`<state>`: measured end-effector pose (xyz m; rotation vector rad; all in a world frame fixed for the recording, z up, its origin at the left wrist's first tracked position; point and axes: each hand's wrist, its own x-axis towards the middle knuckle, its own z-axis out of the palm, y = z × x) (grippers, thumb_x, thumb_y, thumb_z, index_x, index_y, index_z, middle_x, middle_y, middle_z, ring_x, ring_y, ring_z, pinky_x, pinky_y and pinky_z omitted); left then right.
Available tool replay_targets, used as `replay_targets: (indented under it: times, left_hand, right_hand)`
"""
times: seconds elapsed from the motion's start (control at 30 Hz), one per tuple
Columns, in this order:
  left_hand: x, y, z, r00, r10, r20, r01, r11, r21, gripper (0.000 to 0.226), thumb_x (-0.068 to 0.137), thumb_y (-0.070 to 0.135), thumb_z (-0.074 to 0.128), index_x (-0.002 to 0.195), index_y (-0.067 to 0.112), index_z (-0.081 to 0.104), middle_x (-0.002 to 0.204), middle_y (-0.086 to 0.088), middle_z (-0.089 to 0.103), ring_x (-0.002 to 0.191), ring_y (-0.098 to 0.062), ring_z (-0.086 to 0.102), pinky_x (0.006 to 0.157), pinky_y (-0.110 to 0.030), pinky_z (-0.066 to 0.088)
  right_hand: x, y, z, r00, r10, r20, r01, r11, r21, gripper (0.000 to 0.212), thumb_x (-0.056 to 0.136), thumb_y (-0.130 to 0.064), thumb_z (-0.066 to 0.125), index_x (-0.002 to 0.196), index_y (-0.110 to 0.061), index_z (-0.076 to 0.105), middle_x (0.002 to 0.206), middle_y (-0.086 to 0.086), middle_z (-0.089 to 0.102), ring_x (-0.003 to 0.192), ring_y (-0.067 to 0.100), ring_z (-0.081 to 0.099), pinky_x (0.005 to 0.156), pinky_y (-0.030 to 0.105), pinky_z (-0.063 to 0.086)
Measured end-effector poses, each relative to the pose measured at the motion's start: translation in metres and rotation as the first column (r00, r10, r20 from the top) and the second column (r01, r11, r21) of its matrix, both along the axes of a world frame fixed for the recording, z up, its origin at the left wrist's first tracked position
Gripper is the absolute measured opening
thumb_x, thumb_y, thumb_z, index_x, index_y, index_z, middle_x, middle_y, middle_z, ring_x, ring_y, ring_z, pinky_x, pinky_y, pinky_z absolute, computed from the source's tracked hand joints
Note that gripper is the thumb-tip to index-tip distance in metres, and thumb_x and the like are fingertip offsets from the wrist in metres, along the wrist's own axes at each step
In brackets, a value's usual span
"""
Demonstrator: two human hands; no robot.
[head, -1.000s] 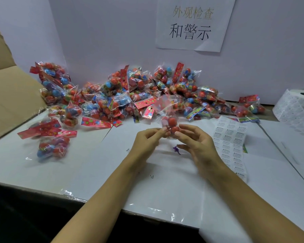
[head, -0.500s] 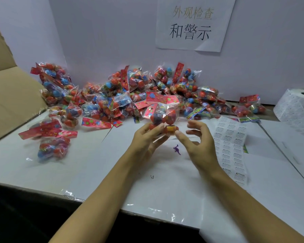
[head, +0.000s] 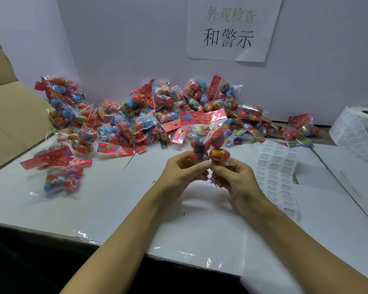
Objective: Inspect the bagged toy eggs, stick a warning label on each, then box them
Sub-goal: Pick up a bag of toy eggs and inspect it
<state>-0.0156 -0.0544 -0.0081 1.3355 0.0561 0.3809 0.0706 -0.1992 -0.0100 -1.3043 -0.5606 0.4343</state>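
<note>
Both hands, left hand (head: 180, 170) and right hand (head: 234, 177), pinch one bag of toy eggs (head: 206, 143) upright above the desk (head: 115, 209) middle; heap of bags (head: 136, 119) along far edge.

The white table (head: 106, 200) holds a big heap of egg bags (head: 149, 115) behind the spot where the hands meet (more bags (head: 60, 172) lie far to its left). A label sheet (head: 278, 172) lies just right, near the label roll (head: 357, 128).
</note>
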Motion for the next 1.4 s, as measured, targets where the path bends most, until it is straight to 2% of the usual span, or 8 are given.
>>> replay_targets:
  times: [0.2, 0.3, 0.5, 0.77, 0.93, 1.13, 1.2, 1.4]
  left_hand:
    - [0.002, 0.003, -0.001, 1.000, 0.022, 0.021, -0.021, 0.999, -0.040, 0.011, 0.080, 0.006, 0.077, 0.090, 0.011, 0.080, 0.078, -0.012, 0.072, 0.064, -0.019, 0.066, 0.059, -0.024, 0.054]
    - [0.002, 0.003, -0.001, 1.000, 0.005, 0.001, -0.005, 1.000, -0.029, 0.016, 0.082, 0.007, 0.076, 0.097, 0.007, 0.078, 0.078, -0.010, 0.070, 0.065, -0.018, 0.064, 0.059, -0.024, 0.053]
    - [0.000, 0.005, -0.001, 0.999, -0.022, -0.049, 0.019, 0.998, -0.059, 0.030, 0.084, 0.011, 0.075, 0.109, -0.004, 0.072, 0.084, -0.011, 0.068, 0.071, -0.018, 0.063, 0.064, -0.024, 0.053]
    - [0.000, 0.010, 0.000, 0.995, -0.040, -0.087, 0.036, 0.998, -0.045, 0.017, 0.091, 0.004, 0.071, 0.107, 0.002, 0.077, 0.095, -0.015, 0.076, 0.080, -0.023, 0.072, 0.074, -0.027, 0.058]
    - [0.000, 0.008, -0.001, 0.996, 0.078, -0.045, -0.076, 0.996, 0.040, 0.022, 0.087, 0.001, 0.075, 0.109, 0.002, 0.077, 0.099, -0.016, 0.078, 0.089, -0.030, 0.077, 0.076, -0.028, 0.060]
    - [-0.005, 0.025, 0.006, 0.991, 0.130, -0.026, -0.132, 0.935, -0.329, 0.018, 0.075, 0.005, 0.075, 0.092, 0.003, 0.081, 0.097, -0.020, 0.077, 0.086, -0.029, 0.077, 0.073, -0.026, 0.061]
    - [-0.006, 0.032, 0.006, 0.982, 0.185, -0.027, -0.182, 0.912, -0.366, 0.020, 0.074, 0.007, 0.076, 0.093, 0.002, 0.079, 0.095, -0.019, 0.078, 0.085, -0.028, 0.077, 0.073, -0.027, 0.061]
    - [0.000, 0.008, 0.006, 0.990, 0.003, -0.144, -0.026, 0.987, -0.159, 0.022, 0.078, 0.034, 0.084, 0.086, 0.013, 0.084, 0.098, -0.018, 0.078, 0.093, -0.031, 0.077, 0.076, -0.029, 0.061]
  right_hand:
    - [-0.004, -0.001, 0.001, 0.986, 0.124, -0.114, -0.130, 0.990, -0.051, 0.011, 0.080, -0.021, 0.071, 0.088, -0.014, 0.072, 0.071, 0.004, 0.060, 0.063, 0.014, 0.054, 0.056, 0.026, 0.038]
    - [-0.005, -0.002, 0.004, 0.975, 0.175, -0.134, -0.179, 0.984, -0.022, 0.019, 0.068, -0.035, 0.073, 0.081, -0.021, 0.074, 0.078, 0.004, 0.063, 0.065, 0.012, 0.055, 0.057, 0.026, 0.040]
    - [-0.008, 0.000, 0.001, 0.989, -0.013, 0.149, 0.031, 0.993, -0.118, 0.037, 0.071, -0.056, 0.079, 0.085, -0.023, 0.078, 0.064, 0.001, 0.065, 0.057, 0.014, 0.052, 0.050, 0.022, 0.040]
    - [-0.001, -0.003, 0.007, 0.993, 0.001, 0.115, 0.017, 0.987, -0.161, 0.030, 0.069, -0.048, 0.084, 0.073, -0.019, 0.078, 0.059, 0.006, 0.064, 0.054, 0.018, 0.054, 0.048, 0.020, 0.038]
    - [0.002, -0.003, 0.009, 1.000, -0.013, -0.010, 0.011, 0.986, -0.168, 0.026, 0.066, -0.039, 0.085, 0.074, -0.015, 0.079, 0.063, 0.008, 0.066, 0.052, 0.013, 0.053, 0.046, 0.019, 0.032]
    - [0.016, -0.014, 0.017, 0.984, -0.042, -0.175, 0.025, 0.995, -0.097, 0.034, 0.060, -0.042, 0.083, 0.077, -0.013, 0.078, 0.067, 0.005, 0.069, 0.052, 0.009, 0.055, 0.047, 0.018, 0.035]
    - [0.022, -0.020, 0.019, 0.982, -0.078, -0.173, 0.065, 0.995, -0.077, 0.036, 0.060, -0.040, 0.082, 0.083, -0.012, 0.076, 0.069, 0.005, 0.071, 0.053, 0.010, 0.055, 0.048, 0.019, 0.035]
    - [0.011, -0.007, 0.013, 0.994, -0.039, -0.101, 0.030, 0.995, -0.091, 0.027, 0.062, -0.038, 0.081, 0.072, -0.013, 0.076, 0.069, 0.006, 0.072, 0.053, 0.009, 0.058, 0.046, 0.018, 0.035]
